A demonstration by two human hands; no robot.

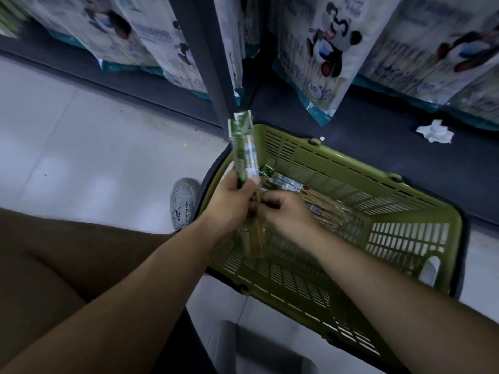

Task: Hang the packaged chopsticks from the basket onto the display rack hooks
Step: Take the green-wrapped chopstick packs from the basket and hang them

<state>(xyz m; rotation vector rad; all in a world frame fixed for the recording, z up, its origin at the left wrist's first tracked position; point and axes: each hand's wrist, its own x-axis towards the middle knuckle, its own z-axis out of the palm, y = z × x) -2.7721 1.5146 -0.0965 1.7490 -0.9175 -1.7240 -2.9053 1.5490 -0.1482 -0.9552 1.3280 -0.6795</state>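
Head view: the left hand grips a pack of chopsticks at mid-length, fingers curled round it. The pack is long, narrow and near upright, held above the left end of the basket. Its upper half carries a glossy green and white printed label; its lower half is clear film showing pale wooden sticks. The right hand has its fingers curled and pinches the clear film just beside the left hand. The basket is olive-green moulded plastic, rectangular, with slotted walls and base, and stands on the smooth pale tile floor. More film-wrapped packs lie flat inside it. Glossy printed bags hang on the dark metal rack behind. A crumpled white paper lies on the rack's dark base.
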